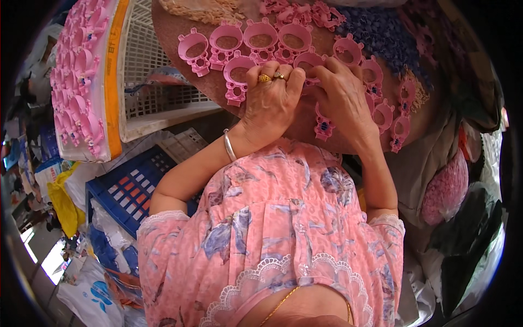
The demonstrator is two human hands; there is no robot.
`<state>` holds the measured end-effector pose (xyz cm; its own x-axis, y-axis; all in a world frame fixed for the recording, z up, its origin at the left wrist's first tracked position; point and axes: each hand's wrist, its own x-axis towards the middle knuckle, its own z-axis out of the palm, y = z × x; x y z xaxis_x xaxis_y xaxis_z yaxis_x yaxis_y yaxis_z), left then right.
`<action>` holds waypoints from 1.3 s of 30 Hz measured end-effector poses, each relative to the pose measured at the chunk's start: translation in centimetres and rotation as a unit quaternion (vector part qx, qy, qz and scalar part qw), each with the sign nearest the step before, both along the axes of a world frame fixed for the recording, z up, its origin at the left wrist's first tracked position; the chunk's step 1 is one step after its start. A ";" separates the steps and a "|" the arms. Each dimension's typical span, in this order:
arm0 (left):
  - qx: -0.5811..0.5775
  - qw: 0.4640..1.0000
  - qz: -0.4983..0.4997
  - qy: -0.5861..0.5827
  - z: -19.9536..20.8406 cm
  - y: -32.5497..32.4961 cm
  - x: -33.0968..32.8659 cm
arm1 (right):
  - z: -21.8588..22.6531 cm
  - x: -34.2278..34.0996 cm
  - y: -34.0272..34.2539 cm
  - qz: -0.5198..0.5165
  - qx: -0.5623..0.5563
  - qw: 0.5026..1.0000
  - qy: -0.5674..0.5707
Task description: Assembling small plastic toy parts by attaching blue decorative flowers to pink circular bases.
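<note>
My left hand (272, 99) is closed, fingers curled down and fingertips hidden, over the near part of the round table (212, 82). Close beside it, my right hand (347, 95) pinches at a pink plastic ring piece (309, 60), which shows partly between the two hands. What lies under the fingertips is covered. Similar pink ring pieces (260, 34) stand in rows around the hands, each a large ring joined to a smaller ringed foot. One near my right wrist carries a dark blue insert (324, 128).
At the back are a pile of small blue parts (376, 35), a beige pile (204, 10) and jumbled pink pieces (294, 12). On the left stand a white lattice crate (163, 117), a tray of pink pieces (81, 82) and a blue crate (128, 188). A pink-filled bag (445, 191) hangs right.
</note>
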<state>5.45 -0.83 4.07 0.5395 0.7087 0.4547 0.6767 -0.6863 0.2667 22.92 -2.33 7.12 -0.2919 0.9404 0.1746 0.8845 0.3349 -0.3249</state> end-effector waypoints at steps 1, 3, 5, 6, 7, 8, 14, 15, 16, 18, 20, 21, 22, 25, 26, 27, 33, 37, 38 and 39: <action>-0.001 1.000 0.006 0.011 -0.1 0.0 0.2 | 0.0 -0.1 -0.1 -0.010 -0.012 0.999 0.033; -0.001 1.000 0.012 0.022 -0.3 0.0 0.5 | 0.0 -0.1 -0.4 -0.021 -0.023 0.997 0.066; -0.011 1.000 0.020 0.016 -0.4 0.1 0.7 | 0.0 0.0 -0.7 -0.064 -0.052 0.988 0.133; -0.011 1.000 0.017 0.017 -0.6 0.2 0.8 | 0.0 0.1 -0.8 -0.067 -0.051 0.987 0.134; -0.026 0.999 0.032 -0.003 -0.9 0.3 0.9 | -0.1 0.1 -0.8 -0.073 -0.054 0.986 0.137; -0.041 0.998 0.048 -0.022 -1.1 0.3 1.0 | -0.2 0.1 -0.9 -0.079 -0.056 0.985 0.140; -0.036 0.996 0.029 -0.079 -1.3 0.1 0.9 | -1.9 -1.0 -1.0 -0.113 0.003 0.978 0.174; -0.035 0.996 0.031 -0.077 -1.5 -0.1 0.8 | -1.9 -1.1 -1.0 -0.111 0.003 0.978 0.175; -0.059 0.991 0.019 -0.121 -1.6 -0.2 0.8 | -1.8 -1.2 -1.0 -0.097 0.020 0.977 0.187; -0.081 0.983 0.007 -0.165 -1.7 -0.3 0.7 | -1.4 -1.4 -0.9 -0.082 0.036 0.976 0.199; -0.120 0.976 -0.009 -0.180 -1.6 -0.5 0.3 | -0.7 -1.5 -0.7 -0.076 0.078 0.978 0.175; -0.119 0.976 -0.010 -0.180 -1.5 -0.5 0.3 | -0.6 -1.6 -0.6 -0.077 0.079 0.979 0.175; -0.106 0.976 -0.007 -0.191 -1.3 -0.5 0.3 | -0.6 -1.7 -0.6 -0.094 0.053 0.967 0.231; -0.079 0.975 -0.008 -0.205 -1.1 -0.4 0.3 | 0.0 -1.5 -0.8 -0.092 0.040 0.966 0.240; -0.067 0.976 -0.014 -0.208 -1.0 -0.3 0.4 | 0.4 -1.4 -0.9 -0.073 0.053 0.977 0.193; -0.066 0.976 -0.014 -0.209 -0.8 -0.2 0.4 | 0.8 -1.5 -1.0 -0.073 0.053 0.977 0.193; -0.035 0.970 -0.061 -0.233 -0.6 -0.3 0.6 | 2.0 -1.8 -0.9 -0.032 0.111 0.991 0.074; -0.012 0.968 -0.052 -0.245 0.1 -0.1 0.5 | 2.4 -2.1 -0.8 -0.110 0.110 0.978 0.137; -0.009 0.969 -0.049 -0.243 0.4 -0.1 0.4 | 2.3 -1.9 -0.8 -0.122 0.139 0.971 0.153; -0.009 0.969 -0.049 -0.243 0.4 0.0 0.4 | 2.2 -1.9 -0.8 -0.122 0.139 0.971 0.153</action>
<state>5.84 -0.85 4.45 0.3300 0.6749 0.6600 0.4009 -0.7332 0.5493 21.05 -3.12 9.35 0.0387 0.8787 0.4758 0.8252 0.2404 -0.5111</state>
